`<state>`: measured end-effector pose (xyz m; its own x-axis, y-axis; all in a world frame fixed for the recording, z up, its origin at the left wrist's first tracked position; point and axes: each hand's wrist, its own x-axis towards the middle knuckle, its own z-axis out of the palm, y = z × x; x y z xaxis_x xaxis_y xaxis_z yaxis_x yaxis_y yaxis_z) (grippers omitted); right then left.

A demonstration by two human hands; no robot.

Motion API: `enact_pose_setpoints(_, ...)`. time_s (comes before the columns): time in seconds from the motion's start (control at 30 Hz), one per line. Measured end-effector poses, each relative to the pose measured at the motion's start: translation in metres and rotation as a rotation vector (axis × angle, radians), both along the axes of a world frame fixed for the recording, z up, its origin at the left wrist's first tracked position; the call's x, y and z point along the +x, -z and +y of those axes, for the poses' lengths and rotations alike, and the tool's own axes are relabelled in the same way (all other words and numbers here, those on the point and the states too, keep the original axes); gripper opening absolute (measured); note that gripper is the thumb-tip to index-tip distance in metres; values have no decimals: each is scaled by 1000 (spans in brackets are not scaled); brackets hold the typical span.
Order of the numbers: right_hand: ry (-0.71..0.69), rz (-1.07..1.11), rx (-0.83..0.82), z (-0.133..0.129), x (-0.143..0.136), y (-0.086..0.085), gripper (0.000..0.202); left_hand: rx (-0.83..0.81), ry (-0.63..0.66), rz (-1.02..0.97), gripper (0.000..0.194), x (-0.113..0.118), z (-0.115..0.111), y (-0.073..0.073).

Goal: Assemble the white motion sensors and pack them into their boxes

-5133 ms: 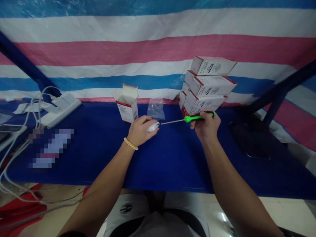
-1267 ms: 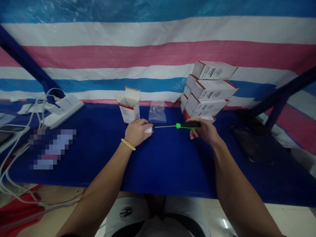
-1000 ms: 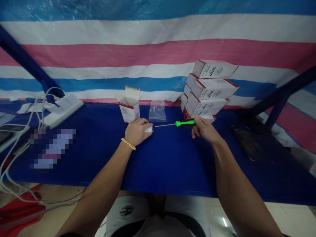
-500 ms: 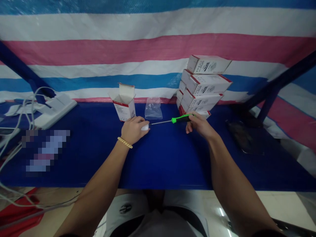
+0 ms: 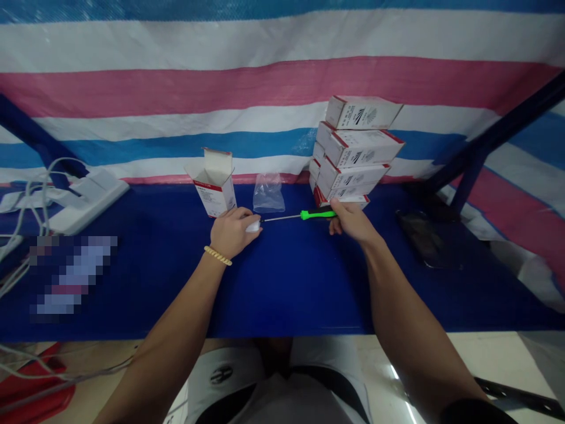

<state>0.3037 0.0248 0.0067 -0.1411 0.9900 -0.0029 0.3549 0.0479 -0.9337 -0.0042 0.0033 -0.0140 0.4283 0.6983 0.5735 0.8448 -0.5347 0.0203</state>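
Near the middle of the blue table, my left hand is closed on a small white object, partly covered by the fingers. My right hand grips the handle end of a green and black screwdriver. Its shaft lies nearly level and points left, with the tip at the right end of the white object. Just behind my left hand stands an open white and red box, flaps up. A clear plastic bag lies to the right of that box.
White and red boxes are stacked behind my right hand. On the right of the blue table lies a dark phone-like object. A white power strip with cables is at the left, near a blurred-out item. Striped sheeting hangs behind.
The whole view has shifted slightly, with most things now further left in it. The screwdriver's handle has turned, showing its green side differently. Both hands keep their holds.
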Motion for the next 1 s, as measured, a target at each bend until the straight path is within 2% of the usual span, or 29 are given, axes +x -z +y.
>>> enact_pose_setpoints(0.17, 9, 290, -6, -1, -3, -3, 53, -44, 16, -39, 21, 8, -3, 1)
enact_pose_setpoints(0.27, 87, 398, 42, 0, -1, -6, 41, -87, 19, -68, 22, 19, -9, -3)
enact_pose_setpoints(0.43, 413, 408, 143, 7, 9, -4, 24, -160, -30, -50, 41, 36, -17, -4)
enact_pose_setpoints(0.5, 480, 364, 156, 9, 10, 0, 23, -190, -50, -27, 46, 40, -19, -2)
enact_pose_setpoints(0.57, 481, 317, 163, 10, 8, 3, 24, -207, -51, -23, 46, 42, -20, 0)
enact_pose_setpoints(0.7, 384, 126, 260, 5, -1, 10, 29, -245, -11, -64, 51, 43, -22, -1)
enact_pose_setpoints(0.83, 373, -273, 362, 0, -12, 16, 32, -306, 22, -107, 55, 36, -20, -6)
enact_pose_setpoints(0.9, 347, -501, 288, 0, -18, 17, 33, -338, 38, -128, 58, 29, -18, -9)
enact_pose_setpoints(1.0, 261, -766, 80, 0, -28, 14, 39, -405, 84, -151, 61, 19, -13, -10)
